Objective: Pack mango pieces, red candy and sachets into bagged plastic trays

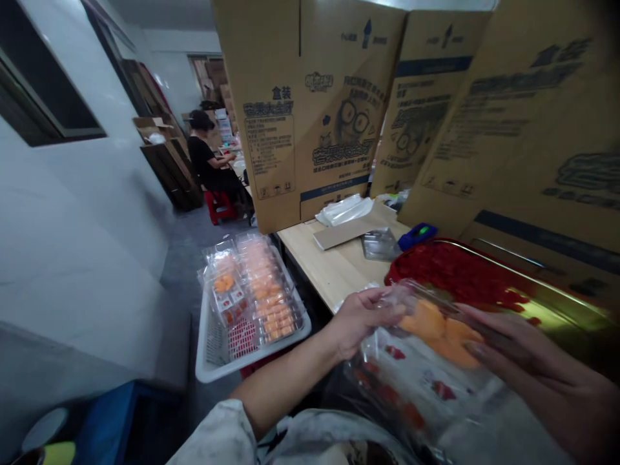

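Observation:
Both my hands hold a clear plastic blister pack (416, 368) with orange pieces (436, 329) and small red pieces inside. My left hand (358, 320) grips its left upper edge, fingers curled round the plastic. My right hand (527, 361) lies along its right side, fingers stretched over the orange pieces and pressed to the pack. The pack is tilted over my lap, in front of a metal tray (557, 284) filled with small red items (460, 271).
A white basket (217, 361) with several filled clear packs stands left of the wooden table (334, 265). Large cardboard boxes (310, 110) wall the table's back. A metal dish (380, 244), blue tool (416, 236) and plastic bags (343, 210) lie there. A person (208, 161) sits far back.

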Tool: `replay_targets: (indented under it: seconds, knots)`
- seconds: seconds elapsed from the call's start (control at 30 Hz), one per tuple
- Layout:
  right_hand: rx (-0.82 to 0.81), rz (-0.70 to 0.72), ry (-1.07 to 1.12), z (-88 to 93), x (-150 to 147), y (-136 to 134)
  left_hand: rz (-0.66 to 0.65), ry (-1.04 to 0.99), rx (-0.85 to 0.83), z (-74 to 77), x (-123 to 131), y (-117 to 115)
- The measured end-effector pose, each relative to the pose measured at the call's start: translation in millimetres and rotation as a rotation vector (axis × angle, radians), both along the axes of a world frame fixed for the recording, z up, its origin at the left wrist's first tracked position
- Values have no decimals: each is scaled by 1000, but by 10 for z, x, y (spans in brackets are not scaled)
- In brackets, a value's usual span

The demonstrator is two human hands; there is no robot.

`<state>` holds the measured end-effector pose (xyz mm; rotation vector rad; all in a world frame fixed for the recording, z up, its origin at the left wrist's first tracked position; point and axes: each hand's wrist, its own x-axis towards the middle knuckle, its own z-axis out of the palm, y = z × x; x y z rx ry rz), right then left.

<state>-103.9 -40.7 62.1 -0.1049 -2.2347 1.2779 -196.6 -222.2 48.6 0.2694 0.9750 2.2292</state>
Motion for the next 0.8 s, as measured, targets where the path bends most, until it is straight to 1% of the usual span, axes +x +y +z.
replay_targets:
  seconds: [0.1,0.23,0.33,0.4,0.47,0.67,0.73,0.8]
  knots:
    - [76,99,-37,105,-2,-80,0,74,-17,-34,4,-86]
    - [22,62,43,164,-19,-112,-75,157,-112,-97,14,-134]
    - [-11,97,90,183,-10,-135,-104,188,-155,-101,33,-149]
    - [38,161,92,189,9,-164,-106,192,-149,-74,51,-157]
    - [129,213,73,189,29,-203,-86,189,-148,-32,74,-159]
    - [435,279,68,230,62,-353,-50,284,-184,85,209,-159]
    - [492,311,82,268,98,-396,-26,331,-223,147,270,-214]
    - [497,291,133,294,172,-412,9,387,-276,255,317,-350]
